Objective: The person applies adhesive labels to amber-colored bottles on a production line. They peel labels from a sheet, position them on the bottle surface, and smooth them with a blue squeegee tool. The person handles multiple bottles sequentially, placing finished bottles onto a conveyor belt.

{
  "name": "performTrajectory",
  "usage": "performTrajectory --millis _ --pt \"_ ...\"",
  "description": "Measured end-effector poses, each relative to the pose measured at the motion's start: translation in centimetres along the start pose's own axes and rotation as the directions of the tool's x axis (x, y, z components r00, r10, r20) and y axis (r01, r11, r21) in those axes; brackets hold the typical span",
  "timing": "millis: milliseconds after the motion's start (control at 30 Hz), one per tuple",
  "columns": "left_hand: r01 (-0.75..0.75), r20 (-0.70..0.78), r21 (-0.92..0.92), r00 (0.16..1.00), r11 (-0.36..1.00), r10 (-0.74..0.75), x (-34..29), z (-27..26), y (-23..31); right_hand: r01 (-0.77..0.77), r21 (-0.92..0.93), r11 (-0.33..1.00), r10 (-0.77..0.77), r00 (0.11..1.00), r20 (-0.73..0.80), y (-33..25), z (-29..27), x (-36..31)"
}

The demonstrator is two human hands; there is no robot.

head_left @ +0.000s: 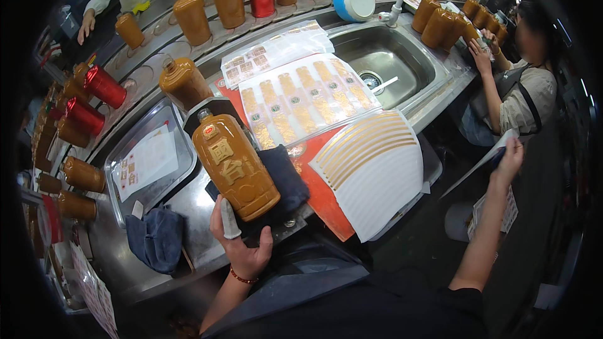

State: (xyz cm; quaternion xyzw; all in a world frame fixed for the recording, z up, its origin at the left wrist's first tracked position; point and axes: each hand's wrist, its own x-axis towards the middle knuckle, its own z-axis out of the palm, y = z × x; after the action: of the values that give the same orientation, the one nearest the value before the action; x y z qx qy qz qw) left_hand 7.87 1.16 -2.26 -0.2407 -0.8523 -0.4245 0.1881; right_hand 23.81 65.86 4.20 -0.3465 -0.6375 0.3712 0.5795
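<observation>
A brown bottle [235, 166] with raised gold characters lies tilted on a dark stand with a dark cloth [286, 176]. My left hand [246, 252] is at the bottle's base, thumb and fingers apart. A pale finger cot [229, 220] covers one finger; whether the fingertips touch the bottle is hard to tell. Out to the right, my right hand [512, 162] pinches a thin white sheet [478, 166] beside the bench. Sheets of gold stickers [308, 100] lie behind the bottle, and a sheet with curved gold strips [370, 172] lies to its right.
A sink [402, 66] with a faucet [402, 0] stands behind the sheets. At left are a metal tray [115, 169] and a blue cloth [157, 238]. Brown and red bottles line a conveyor [157, 56]. A bin [457, 221] stands below my right arm. Two people work nearby.
</observation>
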Motion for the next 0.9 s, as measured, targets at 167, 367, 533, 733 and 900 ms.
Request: performTrajectory --millis 167,367,533,733,900 --pt "-0.009 -0.001 0.019 1.0 1.0 0.009 0.1 0.0 0.0 -0.217 -0.078 0.973 0.228 0.956 0.183 10.2 2.6 -4.7" --pt "0.011 0.0 0.011 1.0 1.0 -0.011 -0.4 0.1 -0.2 -0.219 -0.373 0.902 0.356 0.866 0.35 10.7 4.6 -1.5" --pt "0.016 -0.026 0.001 1.0 1.0 -0.016 -0.5 0.3 -0.2 -0.052 -0.194 0.98 0.176 0.689 0.703 -1.4 15.5 0.4" --pt "0.014 -0.025 -0.012 1.0 1.0 -0.014 -0.4 0.2 -0.2 -0.017 -0.377 0.926 0.376 0.133 0.917 -8.8 34.6 -6.8" --pt "0.001 -0.023 -0.026 1.0 1.0 -0.002 -0.4 0.1 -0.4 0.043 -0.51 0.859 0.512 -0.027 0.859 -4.7 43.0 -8.5"
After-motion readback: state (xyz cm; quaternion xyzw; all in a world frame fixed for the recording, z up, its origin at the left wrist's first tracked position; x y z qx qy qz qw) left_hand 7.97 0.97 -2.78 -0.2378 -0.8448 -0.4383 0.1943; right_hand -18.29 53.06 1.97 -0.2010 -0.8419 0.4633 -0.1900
